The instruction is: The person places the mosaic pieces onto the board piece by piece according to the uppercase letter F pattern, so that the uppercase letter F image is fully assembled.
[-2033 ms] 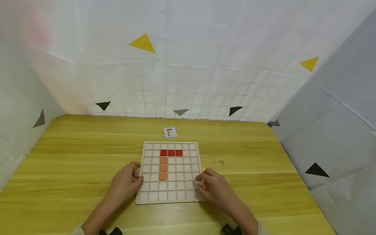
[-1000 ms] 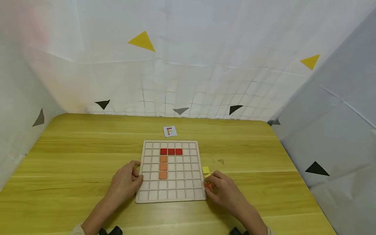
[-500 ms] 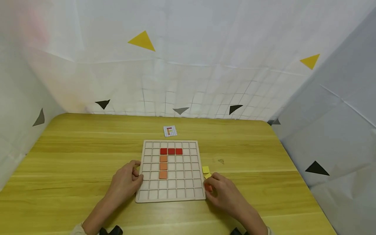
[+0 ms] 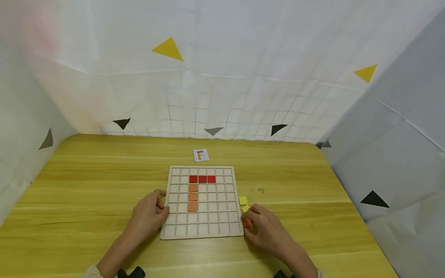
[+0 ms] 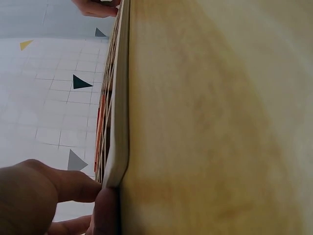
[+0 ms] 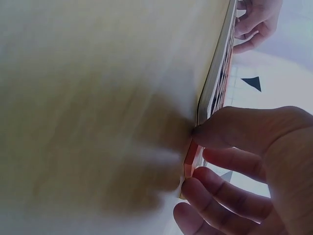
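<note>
A pale wooden grid board (image 4: 208, 233) lies on the table. Three red tiles (image 4: 202, 179) sit in a row in its cells, and three orange tiles (image 4: 192, 197) run down from the row's left end. At the board's left edge, my left hand (image 4: 149, 214) holds the rim between thumb and fingers; the thumb (image 5: 105, 210) presses its side in the left wrist view. Beside the right edge, my right hand (image 4: 265, 227) pinches a loose orange tile (image 4: 246, 222) low at the table, with the thumb (image 6: 215, 129) against its near end.
Two yellow tiles (image 4: 243, 200) lie right of the board, just beyond the right hand. A small pattern card (image 4: 201, 155) printed with a coloured grid lies behind the board. White sheets (image 4: 222, 77) with triangle stickers stand around the table's back and sides.
My right hand has drawn back from over the board's right edge to the table beside it, uncovering the yellow tiles and the orange tile. The left hand stays at the rim.
</note>
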`<state>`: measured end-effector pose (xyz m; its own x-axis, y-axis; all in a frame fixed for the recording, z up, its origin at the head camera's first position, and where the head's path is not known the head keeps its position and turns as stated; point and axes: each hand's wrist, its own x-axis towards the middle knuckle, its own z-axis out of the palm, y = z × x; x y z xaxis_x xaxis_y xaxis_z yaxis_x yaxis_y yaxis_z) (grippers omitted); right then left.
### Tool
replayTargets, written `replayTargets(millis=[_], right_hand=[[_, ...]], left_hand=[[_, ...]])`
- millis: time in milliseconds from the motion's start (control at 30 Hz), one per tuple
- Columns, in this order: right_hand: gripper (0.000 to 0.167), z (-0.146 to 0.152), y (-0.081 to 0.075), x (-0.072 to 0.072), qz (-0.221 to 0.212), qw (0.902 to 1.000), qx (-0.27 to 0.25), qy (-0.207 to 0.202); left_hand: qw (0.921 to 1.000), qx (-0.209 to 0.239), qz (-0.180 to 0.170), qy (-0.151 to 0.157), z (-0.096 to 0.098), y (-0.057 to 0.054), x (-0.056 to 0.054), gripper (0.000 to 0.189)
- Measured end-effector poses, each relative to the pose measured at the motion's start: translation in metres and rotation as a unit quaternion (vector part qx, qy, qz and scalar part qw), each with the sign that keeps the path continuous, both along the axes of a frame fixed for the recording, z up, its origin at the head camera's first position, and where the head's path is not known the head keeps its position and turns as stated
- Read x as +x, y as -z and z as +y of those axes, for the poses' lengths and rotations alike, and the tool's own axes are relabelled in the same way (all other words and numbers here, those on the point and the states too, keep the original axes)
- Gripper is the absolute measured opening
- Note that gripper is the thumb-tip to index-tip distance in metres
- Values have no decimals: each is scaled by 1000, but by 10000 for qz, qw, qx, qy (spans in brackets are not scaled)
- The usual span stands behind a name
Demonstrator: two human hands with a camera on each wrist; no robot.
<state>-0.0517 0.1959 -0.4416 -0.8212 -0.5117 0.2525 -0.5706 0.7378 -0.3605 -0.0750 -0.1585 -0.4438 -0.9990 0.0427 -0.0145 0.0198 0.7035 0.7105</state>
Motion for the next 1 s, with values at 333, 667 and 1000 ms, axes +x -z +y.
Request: replayTargets(millis=[333,667,1000], right_hand=[[25,-1,1,-1,-105,9999,-33,-34],[25,0,-1,-1,-578,9982,-87,100],[27,1,-3,-3,-575,9981,-195,131]], left_hand=[[10000,-2,17,26,0,0,0,43],[9999,-38,87,36,0,0,1,43],[10000,-26,70,10,0,0,1,43]])
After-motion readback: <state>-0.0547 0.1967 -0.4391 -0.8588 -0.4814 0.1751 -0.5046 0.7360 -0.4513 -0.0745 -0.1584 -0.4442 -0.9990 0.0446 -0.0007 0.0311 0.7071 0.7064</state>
